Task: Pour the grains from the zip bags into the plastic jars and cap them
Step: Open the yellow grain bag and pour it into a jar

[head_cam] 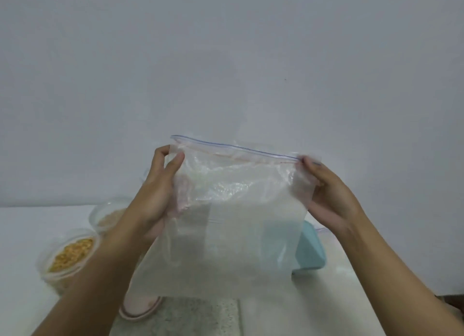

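Two bare forearms come up from the lower corners of the frame and meet at a clear zip bag [233, 210], held in the air at the centre of the frame, above the white table [22, 230]. The left hand [160, 185] holds the upper left edge of the bag, with the thumb in front of the plastic and the fingers curled behind it. The right hand [331, 195] pinches the upper right corner, at the end of the blue zip line [238, 148], with its fingertips closed on the plastic. The bag hangs with the zip side up and is wrinkled; I cannot tell if any grains are inside. At the lower left stands an open plastic jar [67, 255] with yellow grains. Just behind it, partly hidden by the left forearm, is a second jar [108, 215] with paler, beige grains. At the bottom centre a pink lid [140, 308] lies on the table, beside a grey speckled slab [200, 315]. Behind the bag, right of centre, lies a light blue-green plastic object [311, 252]; what it is I cannot tell. A plain grey wall [226, 59] fills the upper half.
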